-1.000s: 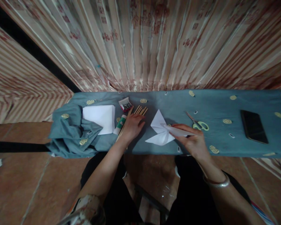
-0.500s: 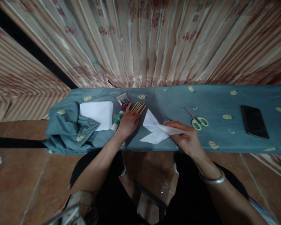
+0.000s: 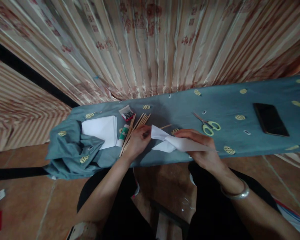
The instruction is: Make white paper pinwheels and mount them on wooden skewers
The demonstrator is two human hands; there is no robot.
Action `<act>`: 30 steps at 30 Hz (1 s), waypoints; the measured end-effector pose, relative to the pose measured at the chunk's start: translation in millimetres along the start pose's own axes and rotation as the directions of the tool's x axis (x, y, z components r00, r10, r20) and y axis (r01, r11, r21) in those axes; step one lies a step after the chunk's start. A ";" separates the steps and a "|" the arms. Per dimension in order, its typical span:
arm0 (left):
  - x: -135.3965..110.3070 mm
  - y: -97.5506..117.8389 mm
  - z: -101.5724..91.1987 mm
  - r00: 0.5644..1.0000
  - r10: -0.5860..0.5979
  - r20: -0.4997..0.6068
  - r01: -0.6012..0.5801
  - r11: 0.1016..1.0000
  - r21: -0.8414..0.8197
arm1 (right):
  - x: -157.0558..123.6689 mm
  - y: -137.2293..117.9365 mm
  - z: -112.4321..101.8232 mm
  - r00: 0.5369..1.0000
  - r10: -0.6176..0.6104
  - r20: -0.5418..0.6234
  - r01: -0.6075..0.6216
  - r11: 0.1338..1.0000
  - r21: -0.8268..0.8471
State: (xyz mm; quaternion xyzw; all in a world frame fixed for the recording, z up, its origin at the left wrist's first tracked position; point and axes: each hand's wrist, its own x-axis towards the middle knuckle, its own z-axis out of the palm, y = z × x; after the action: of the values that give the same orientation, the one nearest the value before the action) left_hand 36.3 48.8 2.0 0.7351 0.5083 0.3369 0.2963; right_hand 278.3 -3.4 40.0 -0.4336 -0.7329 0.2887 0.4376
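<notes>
My right hand (image 3: 201, 145) is closed on a folded white paper (image 3: 175, 141), its pointed flaps spread toward the left. Close by on the left, my left hand (image 3: 138, 140) is pinched on a thin wooden stick (image 3: 166, 126), whose far end shows past the paper; the paper hides its middle. Several more wooden sticks (image 3: 143, 120) lie under and beside my left hand. A green and white glue stick (image 3: 123, 135) lies just left of them. Behind it is a small open box (image 3: 127, 113) of dark metal pins or tacks.
A stack of white paper (image 3: 101, 131) lies at the left, partly under bunched cloth (image 3: 70, 146). Scissors with light green handles (image 3: 208, 126) and a black phone (image 3: 270, 119) rest on the blue-green tablecloth (image 3: 230, 103) to the right. A pleated curtain (image 3: 150, 56) hangs behind.
My left hand has lifted one stick from the bunch and brought it toward the paper. The paper has turned slightly in my right hand. The camera view has tilted.
</notes>
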 end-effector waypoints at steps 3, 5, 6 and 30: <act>-7.0 5.9 0.9 1.000 -0.008 -0.001 0.007 0.984 -0.179 | -1.8 -1.1 -3.9 0.999 -0.044 -0.013 0.043 0.999 -0.025; -10.0 8.7 1.4 1.000 -0.001 -0.014 -0.002 0.981 -0.193 | -2.5 -1.6 -5.3 0.997 -0.072 -0.003 0.072 0.996 -0.055; -10.6 9.7 1.8 1.000 0.005 -0.022 -0.010 0.982 -0.187 | -2.6 -1.6 -5.5 0.996 -0.084 0.005 0.084 0.994 -0.068; -8.9 39.5 5.8 0.969 -0.181 0.170 0.248 0.726 -0.642 | 3.7 -5.6 -7.1 0.985 -0.138 -0.099 0.130 0.988 -0.086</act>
State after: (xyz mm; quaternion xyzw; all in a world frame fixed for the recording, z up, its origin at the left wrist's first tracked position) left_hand 60.2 27.7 27.4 0.5351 0.4237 0.4221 0.5967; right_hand 281.5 -2.4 49.2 -0.4151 -0.7473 0.2061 0.4763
